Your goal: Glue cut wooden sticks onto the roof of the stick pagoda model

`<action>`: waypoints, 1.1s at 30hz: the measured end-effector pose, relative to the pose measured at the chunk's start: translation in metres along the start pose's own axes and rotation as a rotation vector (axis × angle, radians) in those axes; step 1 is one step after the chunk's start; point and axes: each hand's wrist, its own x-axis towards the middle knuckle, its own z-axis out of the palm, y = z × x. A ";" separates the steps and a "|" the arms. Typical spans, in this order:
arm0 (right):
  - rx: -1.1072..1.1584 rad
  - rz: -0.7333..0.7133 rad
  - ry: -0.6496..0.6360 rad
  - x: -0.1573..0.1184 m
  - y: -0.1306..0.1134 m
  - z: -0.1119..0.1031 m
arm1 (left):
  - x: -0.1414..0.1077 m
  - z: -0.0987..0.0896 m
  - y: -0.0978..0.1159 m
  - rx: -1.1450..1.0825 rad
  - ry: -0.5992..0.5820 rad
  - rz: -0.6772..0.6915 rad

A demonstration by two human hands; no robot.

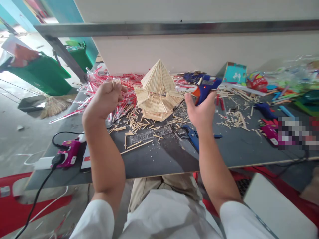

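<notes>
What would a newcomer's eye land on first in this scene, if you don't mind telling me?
The pointed stick-built model house at the middle of the dark table. The right hand holds a blue glue gun beside it; the left hand pinches a small stick.

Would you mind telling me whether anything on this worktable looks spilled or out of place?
Cut wooden sticks and chips lie scattered across the dark table around the stick house; nothing looks damaged.

Both forearms raised; left hand fisted, right hand gripping.
</notes>
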 end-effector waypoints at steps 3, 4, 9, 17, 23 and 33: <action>0.018 0.021 0.030 -0.017 -0.005 0.025 | 0.001 0.003 0.004 -0.257 -0.041 -0.098; 0.026 0.022 0.060 -0.019 -0.002 0.033 | 0.001 0.003 0.005 -0.297 -0.043 -0.121; 0.149 -0.064 0.327 -0.017 0.021 0.065 | 0.004 0.001 -0.001 -0.455 -0.039 -0.114; 0.209 -0.146 0.371 -0.021 0.032 0.075 | 0.009 -0.001 -0.017 -0.400 -0.117 0.057; 0.168 -0.142 0.322 -0.022 0.034 0.078 | 0.015 0.006 -0.014 -0.545 0.024 0.120; 0.115 -0.162 0.265 -0.021 0.033 0.086 | 0.021 0.016 -0.009 -0.574 0.037 0.172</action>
